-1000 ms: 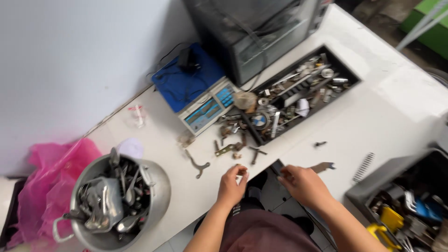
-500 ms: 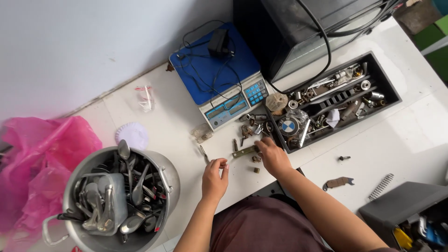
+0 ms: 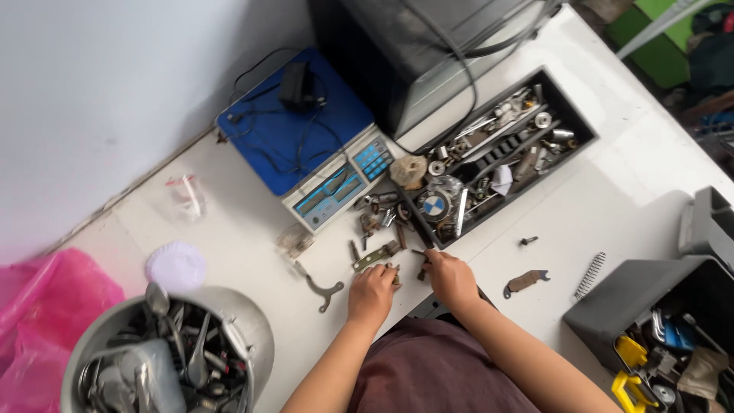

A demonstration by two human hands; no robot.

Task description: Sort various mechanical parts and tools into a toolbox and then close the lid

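Here, left of the blue weighing scale (image 3: pixel 306 145), a metal pot of cutlery (image 3: pixel 164 359) stands on the white surface (image 3: pixel 612 199). Below the scale, the left hand (image 3: pixel 372 293) curls around a small metal piece (image 3: pixel 394 269); the right hand (image 3: pixel 451 277) pinches another small part (image 3: pixel 422 269). Right of the scale sits a black tray of hardware (image 3: pixel 505 149).

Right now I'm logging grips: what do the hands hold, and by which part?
Each of the hands, left and right, pinches a small metal part at its fingertips; which part cannot be told.
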